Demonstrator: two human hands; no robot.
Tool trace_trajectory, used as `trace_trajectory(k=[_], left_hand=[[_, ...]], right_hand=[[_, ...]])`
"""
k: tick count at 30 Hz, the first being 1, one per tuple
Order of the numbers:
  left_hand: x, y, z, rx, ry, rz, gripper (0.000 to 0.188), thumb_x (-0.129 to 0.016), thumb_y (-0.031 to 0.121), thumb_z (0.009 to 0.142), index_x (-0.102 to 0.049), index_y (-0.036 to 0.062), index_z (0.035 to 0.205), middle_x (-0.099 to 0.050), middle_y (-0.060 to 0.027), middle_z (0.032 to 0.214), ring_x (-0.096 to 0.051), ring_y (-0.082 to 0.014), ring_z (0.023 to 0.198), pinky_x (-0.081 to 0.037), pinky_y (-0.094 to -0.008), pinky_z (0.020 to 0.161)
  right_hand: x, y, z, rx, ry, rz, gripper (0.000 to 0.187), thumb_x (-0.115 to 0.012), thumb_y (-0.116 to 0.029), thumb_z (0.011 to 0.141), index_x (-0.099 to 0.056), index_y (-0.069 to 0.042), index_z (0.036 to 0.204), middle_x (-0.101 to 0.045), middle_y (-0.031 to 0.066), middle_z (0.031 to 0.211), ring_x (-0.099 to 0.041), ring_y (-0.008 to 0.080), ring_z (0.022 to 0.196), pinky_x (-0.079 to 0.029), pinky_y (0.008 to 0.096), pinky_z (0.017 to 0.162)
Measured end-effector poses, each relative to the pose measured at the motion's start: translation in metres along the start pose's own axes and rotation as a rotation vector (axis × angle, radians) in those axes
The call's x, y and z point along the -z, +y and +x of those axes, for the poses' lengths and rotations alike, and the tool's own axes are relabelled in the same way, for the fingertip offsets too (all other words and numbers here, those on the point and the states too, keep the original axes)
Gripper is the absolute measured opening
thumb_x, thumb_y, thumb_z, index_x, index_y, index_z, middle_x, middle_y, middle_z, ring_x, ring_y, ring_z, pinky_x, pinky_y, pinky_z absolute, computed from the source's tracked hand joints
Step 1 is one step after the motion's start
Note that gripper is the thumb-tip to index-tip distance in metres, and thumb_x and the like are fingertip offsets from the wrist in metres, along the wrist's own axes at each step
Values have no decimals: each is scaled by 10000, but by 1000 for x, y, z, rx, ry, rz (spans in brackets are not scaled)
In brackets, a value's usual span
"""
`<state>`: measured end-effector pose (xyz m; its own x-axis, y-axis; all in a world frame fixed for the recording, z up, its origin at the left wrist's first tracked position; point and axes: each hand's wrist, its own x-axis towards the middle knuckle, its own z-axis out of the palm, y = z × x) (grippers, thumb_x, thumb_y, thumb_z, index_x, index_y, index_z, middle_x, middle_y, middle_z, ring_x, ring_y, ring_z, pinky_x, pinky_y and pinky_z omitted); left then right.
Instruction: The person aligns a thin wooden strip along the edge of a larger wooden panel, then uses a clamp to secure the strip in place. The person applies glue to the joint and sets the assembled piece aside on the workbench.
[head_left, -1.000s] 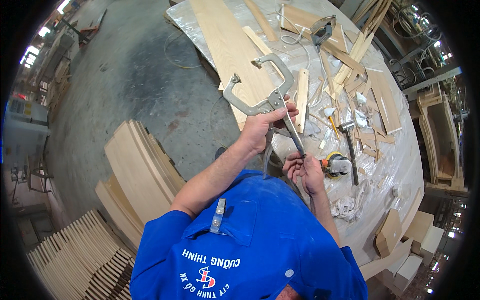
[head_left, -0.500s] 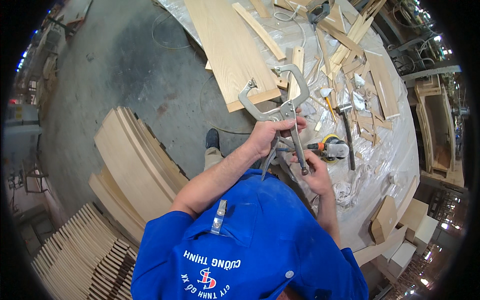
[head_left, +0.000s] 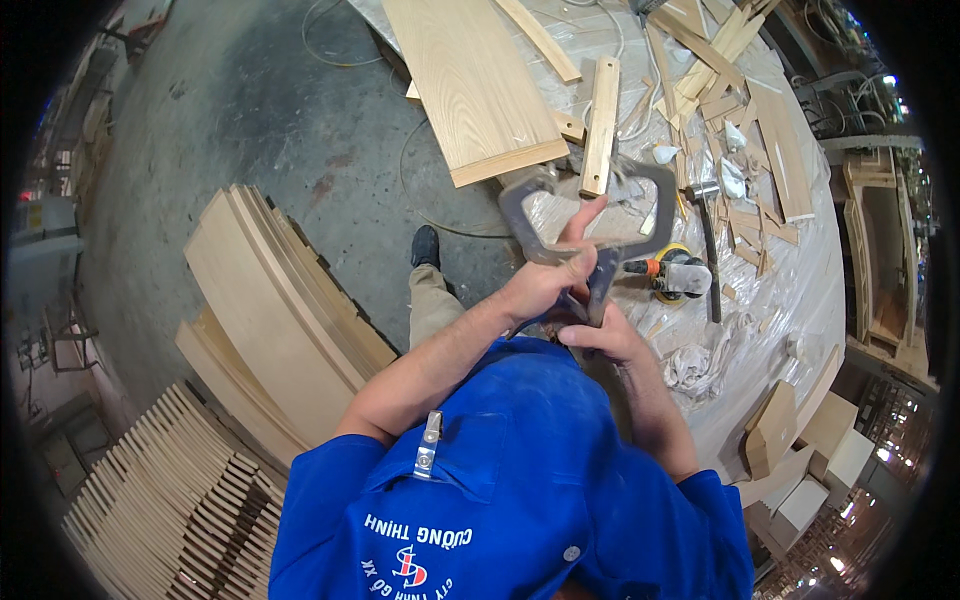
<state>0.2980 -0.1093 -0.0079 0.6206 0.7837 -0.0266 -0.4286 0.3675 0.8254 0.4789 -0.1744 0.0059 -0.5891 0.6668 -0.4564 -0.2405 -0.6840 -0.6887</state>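
Observation:
A metal locking C-clamp is held up in front of my body, its jaws spread and slightly blurred. My left hand is wrapped around its body below the jaws, one finger reaching up between them. Lower down, my right hand grips the handle end, thumb toward the left; its other fingers are partly hidden. Beyond the jaws lies a narrow wooden strip with holes. A wide wooden panel with an edge strip across its near end lies to the left of that strip.
On the plastic-covered table at right are a sander with a yellow pad, a hammer, a crumpled cloth and scattered wood offcuts. Stacked curved boards and slatted wooden pieces stand on the floor at left.
The clamp has turned and sits further right, its handles now mostly behind my hands. My right hand has shifted left and down, closer to my left hand.

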Motion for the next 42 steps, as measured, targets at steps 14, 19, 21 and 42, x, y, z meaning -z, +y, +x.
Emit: trace_trajectory(k=[14,19,21,42], left_hand=[[17,-18,0,85,-204,108,823,-453,593,1037,-212,85,1637,-474,-152,1549,-460,-270,1395,-552,-341,965],[65,-5,-37,439,-121,339,571,-573,249,1036,-413,24,1536,-661,-171,1313,-701,-210,994,-576,-356,891],[96,-6,-55,354,258,253,445,-630,183,997,-563,11,1402,-720,-148,1109,-712,-168,874,-581,-329,802],[226,54,-27,108,941,108,446,-591,348,1052,-618,-34,1280,-682,-53,981,-626,-96,804,-523,-257,719]], right_hand=[[-31,30,4,59,-140,318,854,-702,-91,624,-442,42,1426,-577,236,1341,-536,364,1299,-377,464,1156],[-36,21,4,97,95,274,739,-628,-61,621,-471,30,1338,-609,225,1243,-607,340,1190,-471,447,1072],[-25,14,10,177,174,211,670,-586,-25,636,-490,22,1298,-623,207,1201,-624,306,1160,-504,418,1025],[-12,52,80,-50,370,-833,472,-550,-10,684,-603,39,1150,-629,185,1142,-633,346,1110,-484,394,989]])
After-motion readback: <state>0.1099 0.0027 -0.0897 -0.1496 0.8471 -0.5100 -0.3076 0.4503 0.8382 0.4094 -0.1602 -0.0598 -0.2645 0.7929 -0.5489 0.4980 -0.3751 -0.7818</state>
